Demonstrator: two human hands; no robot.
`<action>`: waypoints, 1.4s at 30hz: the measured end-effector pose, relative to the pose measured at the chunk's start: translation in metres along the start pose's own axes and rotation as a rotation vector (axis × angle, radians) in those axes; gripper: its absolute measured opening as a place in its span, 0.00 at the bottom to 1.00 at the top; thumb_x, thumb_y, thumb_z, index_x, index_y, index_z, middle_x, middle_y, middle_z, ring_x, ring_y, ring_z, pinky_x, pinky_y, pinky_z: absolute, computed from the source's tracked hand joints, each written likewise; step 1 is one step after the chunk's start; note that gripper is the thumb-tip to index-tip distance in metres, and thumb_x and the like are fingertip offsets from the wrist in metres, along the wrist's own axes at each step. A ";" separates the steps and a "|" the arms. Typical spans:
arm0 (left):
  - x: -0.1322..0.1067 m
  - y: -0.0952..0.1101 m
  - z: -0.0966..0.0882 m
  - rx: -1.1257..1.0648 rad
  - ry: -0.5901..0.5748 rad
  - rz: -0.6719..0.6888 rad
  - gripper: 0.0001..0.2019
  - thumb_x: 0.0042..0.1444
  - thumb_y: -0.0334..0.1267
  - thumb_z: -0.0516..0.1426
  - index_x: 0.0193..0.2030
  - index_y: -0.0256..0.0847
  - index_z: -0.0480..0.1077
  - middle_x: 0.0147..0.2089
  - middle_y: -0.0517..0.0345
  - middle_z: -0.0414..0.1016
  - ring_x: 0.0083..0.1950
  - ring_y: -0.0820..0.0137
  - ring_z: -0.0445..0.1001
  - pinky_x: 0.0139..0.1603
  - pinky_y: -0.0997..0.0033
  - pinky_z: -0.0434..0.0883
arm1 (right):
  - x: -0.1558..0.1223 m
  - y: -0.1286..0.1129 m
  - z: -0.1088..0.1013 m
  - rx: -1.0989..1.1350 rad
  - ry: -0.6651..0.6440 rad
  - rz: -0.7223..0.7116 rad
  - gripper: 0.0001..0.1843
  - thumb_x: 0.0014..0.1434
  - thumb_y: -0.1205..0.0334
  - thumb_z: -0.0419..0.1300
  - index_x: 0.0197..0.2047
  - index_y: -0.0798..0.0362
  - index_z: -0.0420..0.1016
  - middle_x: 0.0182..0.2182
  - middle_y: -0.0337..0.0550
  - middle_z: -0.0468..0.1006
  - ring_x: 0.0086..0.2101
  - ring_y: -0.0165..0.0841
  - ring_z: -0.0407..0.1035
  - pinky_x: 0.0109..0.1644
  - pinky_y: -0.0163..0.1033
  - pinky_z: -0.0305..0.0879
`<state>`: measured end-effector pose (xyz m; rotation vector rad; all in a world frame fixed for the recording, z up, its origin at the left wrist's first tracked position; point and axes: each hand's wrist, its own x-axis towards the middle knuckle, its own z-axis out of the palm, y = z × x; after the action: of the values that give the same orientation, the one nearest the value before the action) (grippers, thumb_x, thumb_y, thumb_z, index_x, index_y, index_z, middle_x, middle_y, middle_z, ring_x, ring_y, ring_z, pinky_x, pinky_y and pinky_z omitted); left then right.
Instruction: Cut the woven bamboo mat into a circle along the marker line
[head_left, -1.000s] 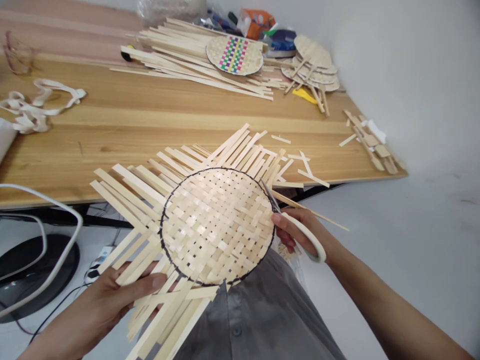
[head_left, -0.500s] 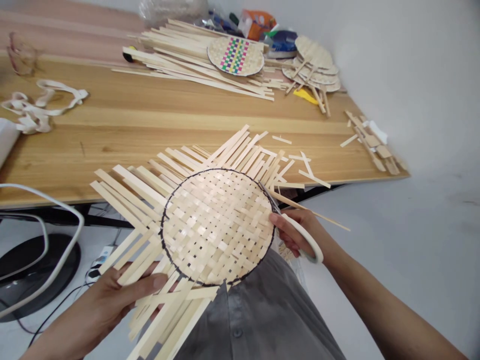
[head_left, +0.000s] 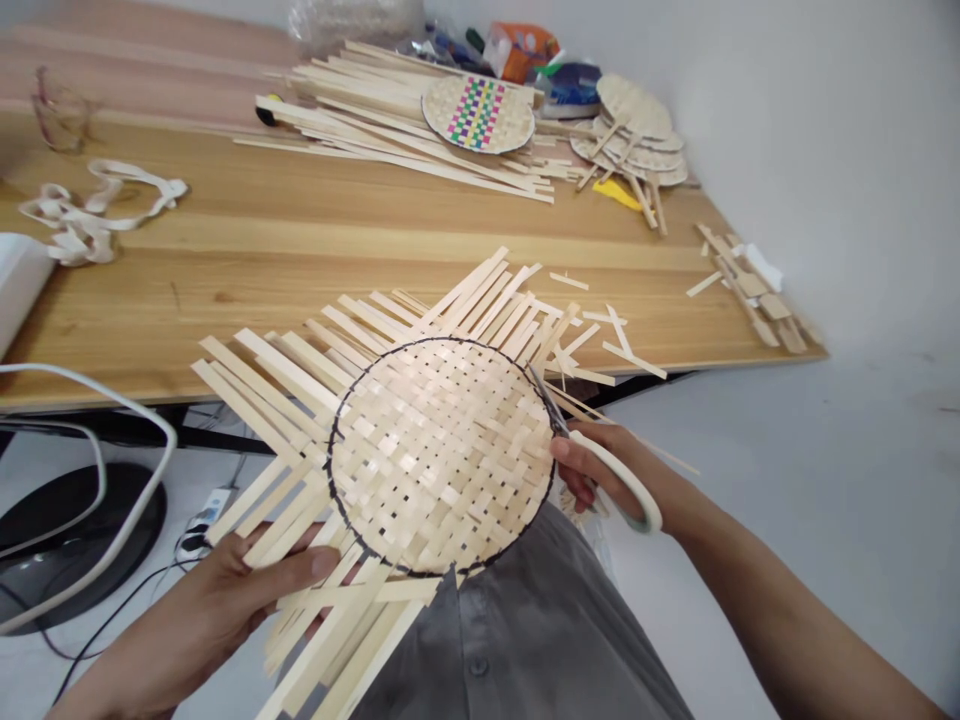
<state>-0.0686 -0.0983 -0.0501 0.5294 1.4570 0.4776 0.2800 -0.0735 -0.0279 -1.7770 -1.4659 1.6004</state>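
Note:
A round woven bamboo panel (head_left: 442, 460) with a dark stitched rim is held out over my lap, its far edge over the table. Loose flat strips stick out past the rim at the left, top and lower left. My left hand (head_left: 262, 590) grips the strips at the lower left, thumb on top. On the right side, my right hand (head_left: 600, 465) is closed around scissors (head_left: 630, 485) with white handles. Their blades lie along the panel's right rim, by the strips at the upper right. The right rim below them has no long strips.
Cut strip pieces (head_left: 634, 360) lie on the wooden table (head_left: 247, 240) beyond the panel. Farther back are a pile of long strips (head_left: 360, 130), a coloured woven disc (head_left: 480, 115) and stacked fans (head_left: 634, 120). White tape (head_left: 105, 210) lies left; a white cable (head_left: 161, 440) loops below.
My right hand and the scissors have shifted slightly right and down along the rim. One strip by the blades has tipped downward. My left hand keeps its grip.

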 end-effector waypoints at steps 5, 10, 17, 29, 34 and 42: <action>0.002 -0.005 -0.007 0.029 -0.032 0.033 0.24 0.35 0.46 0.75 0.42 0.47 0.82 0.49 0.58 0.84 0.58 0.52 0.78 0.64 0.59 0.69 | 0.003 -0.009 -0.003 -0.131 0.001 -0.099 0.34 0.59 0.28 0.52 0.21 0.51 0.65 0.20 0.40 0.71 0.24 0.32 0.69 0.31 0.38 0.67; 0.002 -0.005 -0.009 0.063 -0.043 0.052 0.20 0.39 0.46 0.73 0.42 0.48 0.82 0.47 0.59 0.85 0.56 0.54 0.79 0.67 0.57 0.65 | 0.006 -0.019 -0.008 -0.217 -0.028 -0.112 0.34 0.61 0.29 0.51 0.24 0.51 0.70 0.24 0.43 0.75 0.27 0.33 0.68 0.32 0.39 0.64; 0.003 -0.004 -0.010 0.094 -0.030 0.104 0.22 0.36 0.46 0.74 0.42 0.48 0.82 0.47 0.57 0.85 0.56 0.52 0.79 0.65 0.56 0.67 | 0.007 -0.021 -0.011 -0.184 -0.068 -0.117 0.33 0.63 0.31 0.51 0.21 0.52 0.66 0.20 0.41 0.71 0.24 0.31 0.67 0.32 0.38 0.65; 0.003 -0.005 -0.010 0.059 -0.034 0.079 0.21 0.38 0.46 0.74 0.41 0.49 0.81 0.50 0.60 0.84 0.58 0.53 0.78 0.67 0.58 0.65 | 0.013 0.001 0.005 0.084 0.094 0.069 0.32 0.53 0.28 0.60 0.24 0.51 0.60 0.14 0.30 0.59 0.13 0.24 0.56 0.13 0.32 0.57; 0.005 -0.009 -0.009 0.009 0.019 0.031 0.21 0.37 0.46 0.75 0.40 0.51 0.80 0.45 0.60 0.86 0.59 0.54 0.77 0.67 0.58 0.65 | 0.014 0.002 0.006 0.026 0.137 0.060 0.34 0.52 0.29 0.61 0.20 0.51 0.57 0.13 0.31 0.59 0.12 0.23 0.55 0.11 0.31 0.53; 0.006 -0.007 -0.012 0.051 -0.027 0.012 0.22 0.34 0.51 0.74 0.37 0.50 0.81 0.43 0.59 0.86 0.57 0.52 0.78 0.58 0.65 0.75 | 0.011 -0.013 -0.009 0.022 -0.027 0.084 0.33 0.49 0.30 0.64 0.22 0.51 0.61 0.15 0.33 0.63 0.17 0.27 0.63 0.21 0.34 0.65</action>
<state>-0.0799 -0.0993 -0.0595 0.5836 1.4442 0.4423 0.2800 -0.0555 -0.0212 -1.8342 -1.3972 1.6810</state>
